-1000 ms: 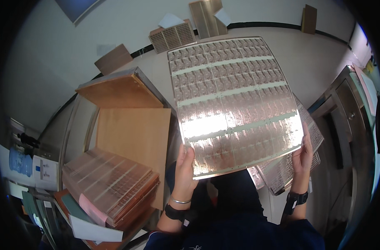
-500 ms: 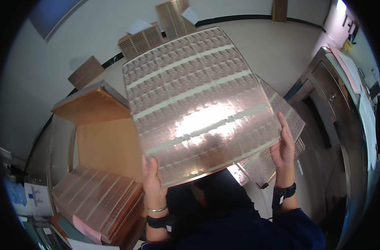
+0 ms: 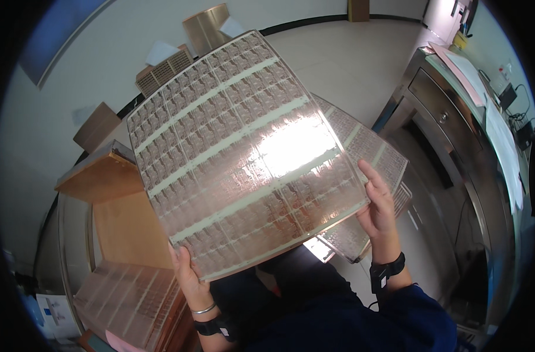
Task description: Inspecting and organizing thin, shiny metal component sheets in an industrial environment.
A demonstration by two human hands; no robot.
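A large copper-coloured circuit board panel (image 3: 220, 170) with pale green stripes and rows of repeated patterns is held up in front of me, tilted, with bright light glaring off it. My left hand (image 3: 189, 273) grips its lower left corner, the thumb on the face. On the right edge, near the lower corner, my right hand (image 3: 377, 202) holds it with the fingers partly behind. More patterned panels (image 3: 376, 149) lie behind it on the right, partly covered. At the lower left a stack of similar panels (image 3: 124, 293) rests beside a brown board.
An upright wooden box or board (image 3: 118, 217) stands at the left. A metal desk with a drawer (image 3: 440, 108) runs along the right, with papers (image 3: 502, 146) and cables on top. Brown boards (image 3: 206, 29) lean on the far wall.
In view, the held panel has shifted left and turned counterclockwise, its left corner dropping, with both hands still on it. The surroundings have shifted left too, and the glare has moved across its face.
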